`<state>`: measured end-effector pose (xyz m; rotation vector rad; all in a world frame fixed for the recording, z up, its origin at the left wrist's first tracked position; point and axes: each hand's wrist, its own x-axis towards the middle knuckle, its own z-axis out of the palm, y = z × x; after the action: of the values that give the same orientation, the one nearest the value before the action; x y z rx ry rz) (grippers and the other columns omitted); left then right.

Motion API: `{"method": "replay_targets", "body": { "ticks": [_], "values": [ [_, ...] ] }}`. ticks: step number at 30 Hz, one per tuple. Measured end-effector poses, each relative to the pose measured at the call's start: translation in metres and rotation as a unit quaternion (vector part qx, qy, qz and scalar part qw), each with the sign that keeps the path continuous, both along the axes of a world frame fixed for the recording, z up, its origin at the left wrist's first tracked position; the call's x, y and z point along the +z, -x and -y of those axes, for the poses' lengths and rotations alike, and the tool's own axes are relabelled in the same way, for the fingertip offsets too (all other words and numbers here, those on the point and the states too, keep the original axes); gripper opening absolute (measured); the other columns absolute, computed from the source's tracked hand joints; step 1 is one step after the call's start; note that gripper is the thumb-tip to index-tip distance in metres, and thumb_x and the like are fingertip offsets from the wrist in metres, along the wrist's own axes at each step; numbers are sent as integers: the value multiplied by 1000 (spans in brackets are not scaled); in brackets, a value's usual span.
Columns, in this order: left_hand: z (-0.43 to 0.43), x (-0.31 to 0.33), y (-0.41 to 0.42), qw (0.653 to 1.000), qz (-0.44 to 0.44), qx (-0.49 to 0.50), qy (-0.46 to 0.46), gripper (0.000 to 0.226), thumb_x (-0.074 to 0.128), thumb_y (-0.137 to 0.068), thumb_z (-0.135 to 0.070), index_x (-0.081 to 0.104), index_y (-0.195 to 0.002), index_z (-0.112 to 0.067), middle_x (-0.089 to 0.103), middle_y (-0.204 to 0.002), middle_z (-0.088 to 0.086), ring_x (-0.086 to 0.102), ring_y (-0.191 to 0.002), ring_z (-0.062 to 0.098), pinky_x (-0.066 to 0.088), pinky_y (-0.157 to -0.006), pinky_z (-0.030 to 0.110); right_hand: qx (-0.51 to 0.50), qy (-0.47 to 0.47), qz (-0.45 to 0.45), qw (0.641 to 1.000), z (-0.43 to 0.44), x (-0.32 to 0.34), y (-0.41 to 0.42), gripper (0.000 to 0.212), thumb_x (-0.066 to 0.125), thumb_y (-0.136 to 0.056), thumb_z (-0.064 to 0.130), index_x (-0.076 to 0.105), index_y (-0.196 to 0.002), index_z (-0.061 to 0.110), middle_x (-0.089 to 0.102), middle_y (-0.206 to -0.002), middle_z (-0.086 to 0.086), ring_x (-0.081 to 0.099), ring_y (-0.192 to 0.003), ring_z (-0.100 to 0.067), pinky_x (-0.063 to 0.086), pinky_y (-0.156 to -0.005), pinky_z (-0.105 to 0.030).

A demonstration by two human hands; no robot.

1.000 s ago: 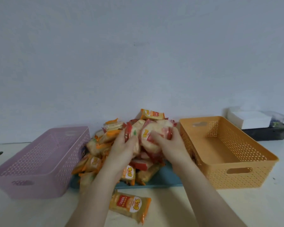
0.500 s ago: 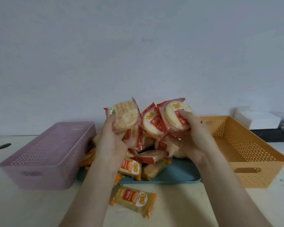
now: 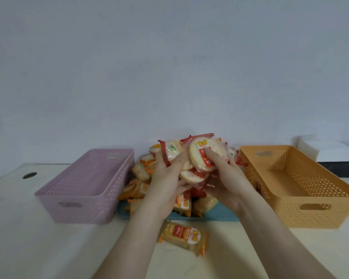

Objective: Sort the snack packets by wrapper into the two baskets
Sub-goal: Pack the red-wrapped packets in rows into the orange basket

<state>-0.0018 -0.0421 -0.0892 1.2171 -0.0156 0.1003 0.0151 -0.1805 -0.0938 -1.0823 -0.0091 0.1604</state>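
Both hands hold one bunch of red-wrapped round snack packets [image 3: 197, 158] above the pile. My left hand [image 3: 167, 184] grips the bunch from the left, and my right hand [image 3: 226, 178] grips it from the right with the thumb on the top packet. Under them a heap of orange-wrapped packets [image 3: 143, 178] lies on a blue tray [image 3: 220, 215]. One orange-wrapped packet [image 3: 183, 235] lies alone on the table in front of the tray. The purple basket [image 3: 85, 184] stands to the left, the orange basket [image 3: 296, 186] to the right; no packet shows in either.
The table top is white, with a round cable hole [image 3: 29, 175] at the far left. Behind the orange basket a white box [image 3: 326, 152] sits on a dark tray. A plain wall rises close behind everything.
The hands gathered red-wrapped packets from the pile, lifted them, and have now lowered the bunch a little and pressed it together.
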Motion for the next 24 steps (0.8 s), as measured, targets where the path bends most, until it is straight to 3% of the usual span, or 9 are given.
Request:
{"method": "replay_targets", "body": {
  "ticks": [3,8,10,11,13,16,18,22,24],
  "values": [
    [16,17,-6,998,58,13,-35,43,65,-92,-22,49,-128,-37,68,-119,0,71,-98,24,60,-72,46,-104,40,94,989,16,24,8,55,76,-81,26,47,-128,24,70,-111,-8,73,-87,-22,58,-60,-33],
    [85,55,-20,985,112,-66,-110,25,62,-92,-16,55,-110,-31,71,-107,-2,71,-96,21,56,-70,32,-306,155,254,904,87,58,30,65,78,-78,23,40,-131,31,64,-109,12,68,-96,-5,57,-80,-29],
    [122,57,-25,947,129,-64,-288,32,54,-94,-35,48,-123,-24,66,-114,0,65,-104,22,52,-78,34,-393,259,282,836,120,57,37,67,78,-78,27,37,-131,35,61,-105,19,65,-97,-4,54,-83,-29],
    [133,53,-29,897,128,-64,-418,45,48,-94,-47,44,-127,-17,64,-116,4,62,-105,24,50,-79,35,-415,312,275,809,132,53,37,68,76,-78,30,35,-131,36,61,-106,18,64,-99,-7,53,-86,-34],
    [139,42,-35,802,111,-29,-586,57,38,-95,-56,42,-128,-10,62,-117,8,59,-106,28,45,-77,36,-389,430,221,784,146,38,30,71,70,-79,37,29,-137,33,61,-116,6,60,-106,-19,51,-89,-42],
    [109,25,-39,763,121,37,-634,43,45,-95,-36,50,-134,-19,58,-133,2,54,-120,24,45,-91,37,-283,608,145,728,150,10,17,79,59,-81,52,23,-146,26,41,-146,-9,37,-135,-28,42,-104,-49],
    [77,18,-44,752,125,83,-642,34,49,-90,-24,62,-122,-30,66,-123,-5,61,-110,19,50,-88,35,-292,637,172,693,137,3,15,66,57,-89,44,32,-145,20,41,-147,-10,33,-138,-27,37,-107,-44],
    [42,0,-45,706,123,40,-696,24,50,-87,-22,70,-96,-33,69,-96,-9,63,-100,19,53,-80,39,-214,629,252,704,80,6,13,42,52,-92,22,50,-133,16,61,-126,-6,55,-115,-25,43,-87,-33],
    [44,-13,-39,654,125,-21,-746,18,52,-88,-30,65,-100,-33,64,-100,-5,56,-109,25,51,-84,44,-132,654,232,708,51,-8,1,52,51,-91,22,39,-140,10,52,-136,-13,48,-124,-32,39,-100,-38]
  ]
}}
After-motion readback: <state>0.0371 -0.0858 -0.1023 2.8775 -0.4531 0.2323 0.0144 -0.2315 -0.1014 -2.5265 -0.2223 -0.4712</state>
